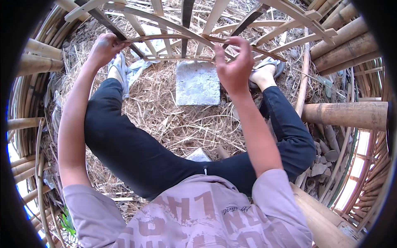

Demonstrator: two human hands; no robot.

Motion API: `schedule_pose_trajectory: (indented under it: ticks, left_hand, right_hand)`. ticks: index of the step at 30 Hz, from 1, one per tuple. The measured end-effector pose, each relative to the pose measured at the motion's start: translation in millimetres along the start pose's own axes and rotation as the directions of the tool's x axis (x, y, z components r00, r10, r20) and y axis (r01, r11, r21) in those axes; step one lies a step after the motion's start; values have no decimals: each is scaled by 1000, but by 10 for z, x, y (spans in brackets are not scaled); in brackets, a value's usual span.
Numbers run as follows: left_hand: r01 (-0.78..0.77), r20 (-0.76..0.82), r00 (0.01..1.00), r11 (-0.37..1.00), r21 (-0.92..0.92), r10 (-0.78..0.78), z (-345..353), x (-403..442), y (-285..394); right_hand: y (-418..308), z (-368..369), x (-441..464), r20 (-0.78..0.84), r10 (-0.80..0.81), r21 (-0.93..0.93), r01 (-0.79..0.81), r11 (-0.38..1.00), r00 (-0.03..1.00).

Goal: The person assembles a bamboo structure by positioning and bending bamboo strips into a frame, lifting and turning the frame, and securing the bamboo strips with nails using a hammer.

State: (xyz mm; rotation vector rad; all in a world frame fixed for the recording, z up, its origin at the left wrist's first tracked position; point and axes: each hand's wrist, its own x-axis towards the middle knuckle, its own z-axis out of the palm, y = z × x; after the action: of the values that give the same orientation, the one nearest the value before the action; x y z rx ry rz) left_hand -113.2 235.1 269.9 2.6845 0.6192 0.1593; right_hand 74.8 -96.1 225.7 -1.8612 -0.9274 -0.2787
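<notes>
Bamboo lattice (186,18) lies across the far side, its slats fanning away; several cross-strips are in place, so the weaving looks part done. The right hand (235,62) has thumb and fingers spread, and whether it grips anything cannot be told; the left hand (105,47) pinches the brown strip (159,37), which runs along the lattice's near part, long axis left to right, right tip slanting nearer and seemingly not yet tucked in
</notes>
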Motion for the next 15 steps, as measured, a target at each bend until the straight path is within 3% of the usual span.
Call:
schedule_pose_trajectory:
  ticks: [2, 5, 7, 10, 12, 15]
  left_hand:
    - [-2, 10, 1000, 1000, 20, 2, -14, -15, 3]
    - [-30, -15, 999, 991, 131, 32, 13, -38, -51]
    - [40, 33, 999, 998, 44, -42, 11, -17, -56]
    - [69, 33, 997, 996, -54, -67, 81, 23, -161]
    - [92, 46, 995, 992, -87, -88, 87, 55, -217]
    - [9, 14, 1000, 995, -100, -8, 70, 26, -173]
  right_hand:
    - [212, 36, -49, -228, -221, -300, 147, 942, 948]
    - [328, -31, -99, -117, -205, -506, 119, 855, 972]
    - [410, -113, -87, -36, -168, -598, 114, 793, 985]
    - [442, -109, -23, 132, -220, -740, 243, 627, 967]
    - [463, -105, -7, 149, -255, -761, 276, 587, 955]
    - [528, -67, 43, 184, -254, -751, 303, 587, 949]
